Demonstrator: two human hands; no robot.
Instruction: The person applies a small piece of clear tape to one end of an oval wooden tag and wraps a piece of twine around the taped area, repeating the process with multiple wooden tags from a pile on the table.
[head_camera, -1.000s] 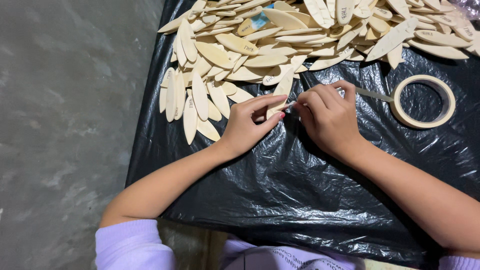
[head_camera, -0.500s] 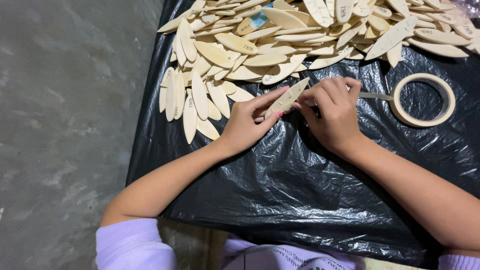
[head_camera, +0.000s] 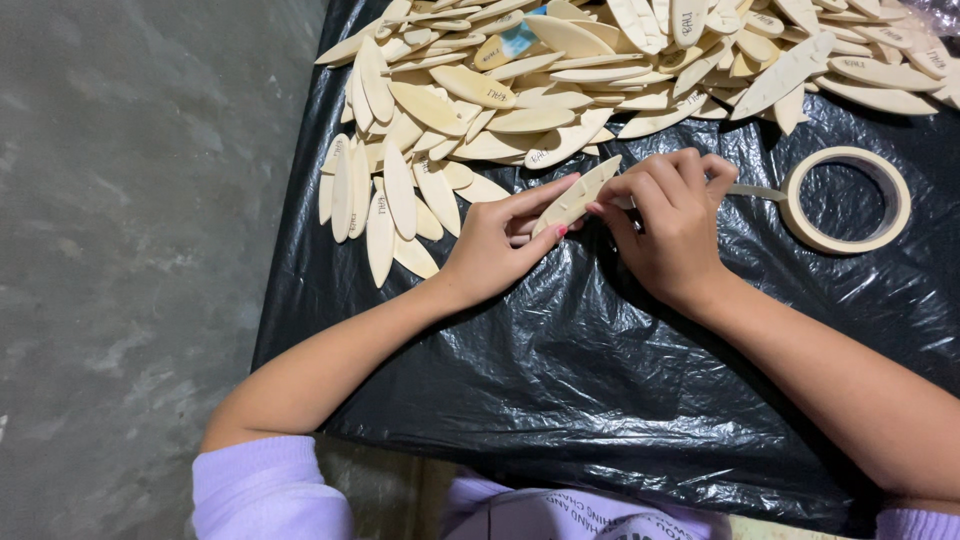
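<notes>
Hands little moved since half second ago; leaf-shaped wooden piece (head_camera: 577, 196) tilted same way, slightly lower. Left hand (head_camera: 500, 238) grip clamped on piece's lower end, thumb and fingers pinching. Right hand (head_camera: 668, 222) grip closed on piece's upper end, pinching tape strip (head_camera: 752, 191) running to tape roll (head_camera: 848, 200) on black plastic sheet (head_camera: 560, 370). Pile of wooden pieces (head_camera: 560, 70) just beyond.

Black plastic sheet (head_camera: 600, 400) (crinkled) under wooden pieces (head_camera: 560, 80)
</notes>
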